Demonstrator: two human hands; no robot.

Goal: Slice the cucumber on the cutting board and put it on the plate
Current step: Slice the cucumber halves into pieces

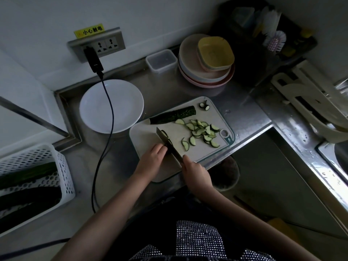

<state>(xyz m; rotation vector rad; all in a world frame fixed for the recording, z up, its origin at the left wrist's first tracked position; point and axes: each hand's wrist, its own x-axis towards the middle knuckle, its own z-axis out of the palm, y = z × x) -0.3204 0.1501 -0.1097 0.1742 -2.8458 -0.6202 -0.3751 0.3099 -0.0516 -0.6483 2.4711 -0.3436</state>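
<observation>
- Slicing is judged to be the step in hand: a knife (169,146) is held by its handle in the right hand (195,172), fingers wrapped round it, with the dark blade set across a short cucumber piece (165,135) on the board (146,134).
- That piece is steadied by the left hand (152,159), fingertips curled down onto its near end just beside the blade.
- A second, longer cucumber half (172,115) lies uncut along the board's far edge, dark and ridged on its skin.
- Thin half-moon slices (202,133) are scattered loosely on the board's right side, pale inside with a dark rim; two end bits (204,106) sit at the far corner.
- The plate (111,105), white, round and smooth, stands to the left of the board with nothing on it, crossed by a black cable (111,110).
- The task is judged to be part way: more cuts are called for next, with the fingertips kept clear of the blade, then the long half, then transfer to the plate.
- The board is pale and matte; the counter (244,113) is brushed steel.
</observation>
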